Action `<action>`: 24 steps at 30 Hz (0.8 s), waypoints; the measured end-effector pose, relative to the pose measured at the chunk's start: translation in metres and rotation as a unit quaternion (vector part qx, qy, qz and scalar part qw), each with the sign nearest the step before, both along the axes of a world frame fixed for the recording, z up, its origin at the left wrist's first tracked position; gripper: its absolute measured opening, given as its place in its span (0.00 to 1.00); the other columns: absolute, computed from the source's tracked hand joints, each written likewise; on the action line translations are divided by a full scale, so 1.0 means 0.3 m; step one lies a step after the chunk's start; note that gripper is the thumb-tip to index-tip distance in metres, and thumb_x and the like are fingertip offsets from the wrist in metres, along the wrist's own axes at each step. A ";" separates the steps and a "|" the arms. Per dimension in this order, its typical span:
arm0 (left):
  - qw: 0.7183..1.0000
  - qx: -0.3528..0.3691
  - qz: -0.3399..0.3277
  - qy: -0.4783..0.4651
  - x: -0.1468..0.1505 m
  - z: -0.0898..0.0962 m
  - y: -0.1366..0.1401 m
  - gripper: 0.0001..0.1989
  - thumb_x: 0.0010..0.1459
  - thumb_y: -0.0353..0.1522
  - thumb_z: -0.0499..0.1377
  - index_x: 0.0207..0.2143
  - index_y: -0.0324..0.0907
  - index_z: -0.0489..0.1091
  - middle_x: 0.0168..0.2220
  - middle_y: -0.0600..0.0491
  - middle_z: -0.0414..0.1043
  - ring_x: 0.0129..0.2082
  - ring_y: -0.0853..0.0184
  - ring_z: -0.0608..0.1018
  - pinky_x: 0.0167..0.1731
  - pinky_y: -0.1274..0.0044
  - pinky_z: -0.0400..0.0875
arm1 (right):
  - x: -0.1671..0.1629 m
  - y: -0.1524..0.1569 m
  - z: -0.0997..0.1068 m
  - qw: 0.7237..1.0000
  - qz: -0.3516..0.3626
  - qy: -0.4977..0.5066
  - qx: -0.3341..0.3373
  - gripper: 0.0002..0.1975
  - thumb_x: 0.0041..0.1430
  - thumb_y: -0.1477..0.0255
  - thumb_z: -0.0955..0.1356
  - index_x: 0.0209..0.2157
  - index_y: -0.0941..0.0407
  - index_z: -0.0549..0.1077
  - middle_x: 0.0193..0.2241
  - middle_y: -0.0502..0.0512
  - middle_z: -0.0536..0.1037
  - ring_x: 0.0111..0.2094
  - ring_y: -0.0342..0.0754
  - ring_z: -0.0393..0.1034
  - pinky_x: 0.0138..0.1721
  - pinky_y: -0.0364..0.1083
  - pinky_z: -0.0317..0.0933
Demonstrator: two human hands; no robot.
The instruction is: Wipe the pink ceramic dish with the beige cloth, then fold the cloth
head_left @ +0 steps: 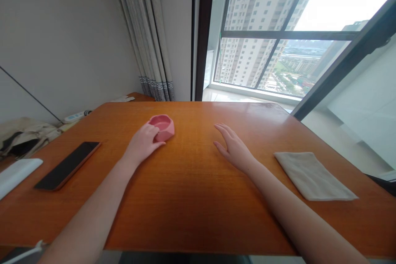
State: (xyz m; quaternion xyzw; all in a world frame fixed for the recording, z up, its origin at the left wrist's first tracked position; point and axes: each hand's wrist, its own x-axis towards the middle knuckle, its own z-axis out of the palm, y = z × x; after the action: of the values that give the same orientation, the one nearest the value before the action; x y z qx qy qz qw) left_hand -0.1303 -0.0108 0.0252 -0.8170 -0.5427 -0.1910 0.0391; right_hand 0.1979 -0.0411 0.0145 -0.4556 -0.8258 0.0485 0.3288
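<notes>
Bowl (167,132): centre-left of frame, on the surface (198,202).
Left hand (144,142): grasping its left rim, probably to steady it.
Right hand (234,149): released, fingers loose, mid-frame.
Cloth (314,176): lower right, apparently out of the way.

Pink, seemingly faceted bowl (164,127), upright

A faceted pink bowl (168,131) is showing one solid colour. A broad orange-brown wooden tabletop (192,198) is displaying fine streaked grain. A flat rectangular black phone (68,164) is carrying a reddish-brown edge. A four-sided beige fabric cloth (312,177) is looking plain. A long pale-grey fabric curtain (151,37) is bearing dark wavy bands.
</notes>
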 end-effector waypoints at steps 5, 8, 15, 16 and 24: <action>0.984 0.030 0.169 0.045 -0.184 -0.030 0.051 0.17 0.48 0.44 0.60 0.33 0.40 0.66 0.40 0.43 0.71 0.44 0.52 0.69 0.45 0.65 0.65 | 0.008 0.022 -0.031 1.000 0.000 -0.026 -0.016 0.23 0.59 0.72 0.61 0.57 0.54 0.59 0.56 0.61 0.63 0.58 0.53 0.57 0.58 0.57 0.54; 0.979 0.030 0.195 0.052 -0.225 -0.051 0.059 0.17 0.49 0.44 0.59 0.33 0.40 0.67 0.39 0.43 0.71 0.43 0.52 0.70 0.43 0.66 0.65 | 0.011 0.025 -0.039 0.999 0.001 -0.030 -0.020 0.20 0.59 0.72 0.61 0.54 0.53 0.63 0.54 0.60 0.65 0.57 0.54 0.58 0.57 0.58 0.55; 0.979 0.027 0.193 0.055 -0.230 -0.081 0.060 0.17 0.49 0.43 0.59 0.34 0.39 0.67 0.40 0.41 0.72 0.43 0.52 0.71 0.44 0.66 0.65 | 0.025 0.037 -0.040 0.997 -0.047 -0.056 -0.037 0.19 0.59 0.71 0.60 0.52 0.57 0.65 0.51 0.60 0.69 0.53 0.54 0.63 0.55 0.55 0.58; 0.979 0.026 0.194 0.056 -0.230 -0.082 0.060 0.17 0.49 0.43 0.59 0.34 0.38 0.67 0.40 0.41 0.72 0.43 0.52 0.71 0.44 0.66 0.65 | 0.029 0.041 -0.035 0.995 -0.058 -0.063 -0.044 0.19 0.59 0.71 0.60 0.52 0.57 0.65 0.51 0.60 0.69 0.52 0.53 0.64 0.54 0.54 0.58; 0.961 -0.016 0.257 0.099 -0.230 -0.096 0.066 0.16 0.52 0.40 0.57 0.39 0.37 0.66 0.45 0.38 0.69 0.49 0.49 0.68 0.50 0.54 0.59 | 0.394 0.035 0.019 0.920 -0.281 -0.191 -0.196 0.25 0.51 0.64 0.67 0.50 0.61 0.70 0.50 0.68 0.71 0.52 0.61 0.66 0.51 0.56 0.61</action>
State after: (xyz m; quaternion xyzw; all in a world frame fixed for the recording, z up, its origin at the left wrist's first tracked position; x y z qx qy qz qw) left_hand -0.1993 0.0091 -0.0036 -0.6653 -0.7307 -0.0840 0.1275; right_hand 0.3161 -0.0305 0.0202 -0.7252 -0.6845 0.0274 0.0689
